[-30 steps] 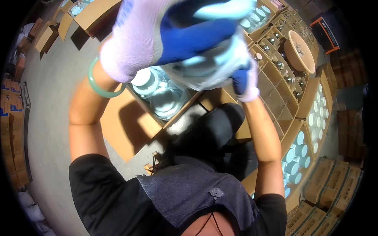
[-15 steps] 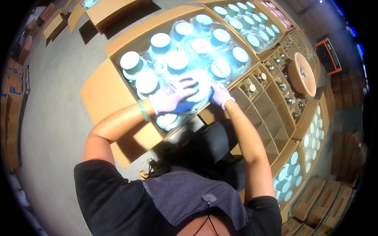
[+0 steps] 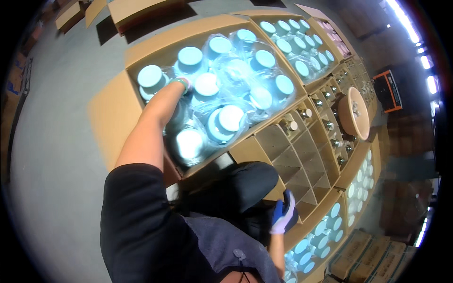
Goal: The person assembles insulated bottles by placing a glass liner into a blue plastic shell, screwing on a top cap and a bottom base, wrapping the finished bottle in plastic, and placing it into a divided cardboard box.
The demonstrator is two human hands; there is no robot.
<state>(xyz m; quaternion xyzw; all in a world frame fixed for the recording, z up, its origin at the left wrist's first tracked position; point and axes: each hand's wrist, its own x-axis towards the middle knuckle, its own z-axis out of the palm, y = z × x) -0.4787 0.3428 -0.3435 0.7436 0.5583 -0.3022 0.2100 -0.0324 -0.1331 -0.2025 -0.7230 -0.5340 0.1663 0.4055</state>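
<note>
A big cardboard box (image 3: 155, 49) in front of me holds several jar-like containers with pale blue round lids (image 3: 190, 56), wrapped in clear plastic film (image 3: 231, 70). My left hand (image 3: 186, 83) reaches down between the containers at the box's left side. Only a bit of its glove shows by the green bracelet (image 3: 179, 81); the fingers are hidden, as is whatever they touch. My right hand (image 3: 283, 213), in a lilac and blue glove, is held apart from the box beside my knee. Its fingers stretch upward, open, with nothing seen in them.
To the right stands a divided cardboard box (image 3: 302, 162) with some gold-capped bottles (image 3: 289, 126). A peach-coloured bowl (image 3: 355, 113) rests over more bottles. Other boxes of blue-lidded containers (image 3: 302, 68) lie far right and near right. Sealed cartons (image 3: 373, 257) sit at lower right.
My left hand has moved off the near containers and down among those at the left. My right hand has left the box's near edge and come back toward my knee.
</note>
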